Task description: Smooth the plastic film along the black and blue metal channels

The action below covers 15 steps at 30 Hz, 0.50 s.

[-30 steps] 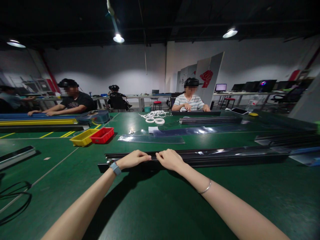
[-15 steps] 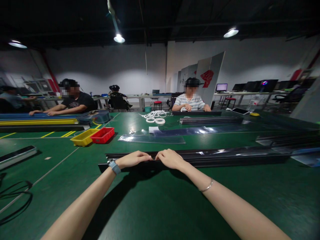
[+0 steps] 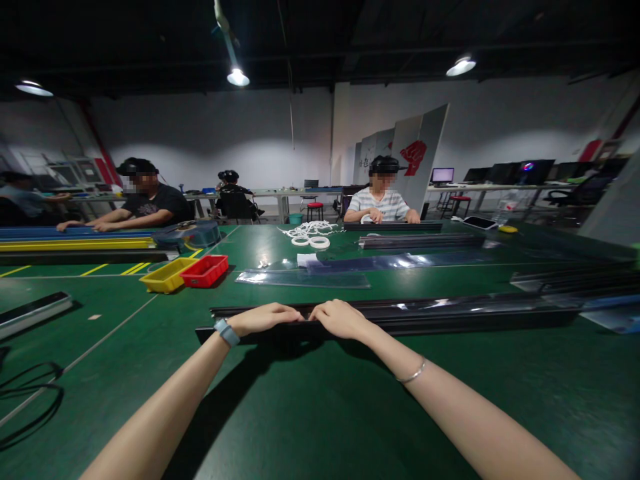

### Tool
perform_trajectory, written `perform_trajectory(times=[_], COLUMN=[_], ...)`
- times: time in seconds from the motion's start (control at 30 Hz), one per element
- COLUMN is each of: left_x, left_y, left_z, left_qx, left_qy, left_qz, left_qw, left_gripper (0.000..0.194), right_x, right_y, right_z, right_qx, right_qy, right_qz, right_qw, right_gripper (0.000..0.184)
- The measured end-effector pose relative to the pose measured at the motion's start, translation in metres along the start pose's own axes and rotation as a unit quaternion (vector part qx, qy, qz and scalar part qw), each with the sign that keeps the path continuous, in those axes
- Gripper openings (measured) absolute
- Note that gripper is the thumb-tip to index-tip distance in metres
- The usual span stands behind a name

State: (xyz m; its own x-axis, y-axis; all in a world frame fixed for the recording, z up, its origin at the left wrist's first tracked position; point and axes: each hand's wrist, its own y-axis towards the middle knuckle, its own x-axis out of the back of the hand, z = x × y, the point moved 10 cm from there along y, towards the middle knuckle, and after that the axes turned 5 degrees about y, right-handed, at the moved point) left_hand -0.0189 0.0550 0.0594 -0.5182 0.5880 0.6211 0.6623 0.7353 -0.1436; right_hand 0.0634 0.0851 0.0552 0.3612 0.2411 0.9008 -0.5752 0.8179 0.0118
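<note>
Long black profiles [image 3: 450, 319] lie crosswise on the green table [image 3: 320, 413] in front of me, with glossy clear film showing along their top. My left hand [image 3: 267, 318], with a watch on the wrist, rests over the left part of the profiles, thumb and fingers closed on the edge. Just right of it, my right hand [image 3: 340, 318] bends its fingers down onto the same edge, a bracelet on its forearm. Only a small gap parts the two sets of fingertips. Whatever lies under the fingers is hidden.
Beyond lie clear plastic strips [image 3: 303, 278], white tape rolls [image 3: 319, 243], a yellow bin [image 3: 170, 276] and a red bin [image 3: 205, 271]. More profiles [image 3: 420, 242] sit farther back. Black cables [image 3: 35, 380] lie at left. Two people work across the table.
</note>
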Motion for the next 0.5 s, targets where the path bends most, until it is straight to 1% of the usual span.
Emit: perform_trajectory(times=[0.07,0.13,0.2,0.27,0.37,0.43,0.5], left_x=[0.0,0.002,0.004,0.004,0.002,0.0,0.0], left_y=[-0.002,-0.002,-0.001,0.001,0.001,0.0,-0.002], left_z=[-0.003,0.001,0.006,0.011,0.012,0.008,0.003], left_qx=[-0.006,0.007,0.024,0.035,0.037,0.025,0.01], left_qy=[-0.028,-0.028,-0.005,0.018,0.01,-0.023,-0.062], left_qz=[0.004,-0.005,-0.017,-0.022,-0.017,-0.006,0.005], left_qw=[1.0,1.0,1.0,0.999,0.999,0.999,0.998], left_gripper=[0.045,0.045,0.045,0.046,0.047,0.047,0.047], right_x=[0.002,0.005,0.005,0.004,0.0,0.0,0.001], right_y=[0.002,0.002,0.002,0.0,-0.002,-0.001,0.002], right_z=[0.005,0.008,0.007,0.005,0.005,0.005,0.005], right_qx=[0.032,0.049,0.041,0.02,0.011,0.024,0.044], right_qy=[0.056,0.091,0.077,0.028,-0.018,0.003,0.062], right_qz=[0.008,0.013,0.011,0.007,0.003,0.002,0.005], right_qw=[0.998,0.995,0.996,0.999,1.0,1.0,0.997], right_gripper=[0.039,0.04,0.04,0.039,0.037,0.037,0.039])
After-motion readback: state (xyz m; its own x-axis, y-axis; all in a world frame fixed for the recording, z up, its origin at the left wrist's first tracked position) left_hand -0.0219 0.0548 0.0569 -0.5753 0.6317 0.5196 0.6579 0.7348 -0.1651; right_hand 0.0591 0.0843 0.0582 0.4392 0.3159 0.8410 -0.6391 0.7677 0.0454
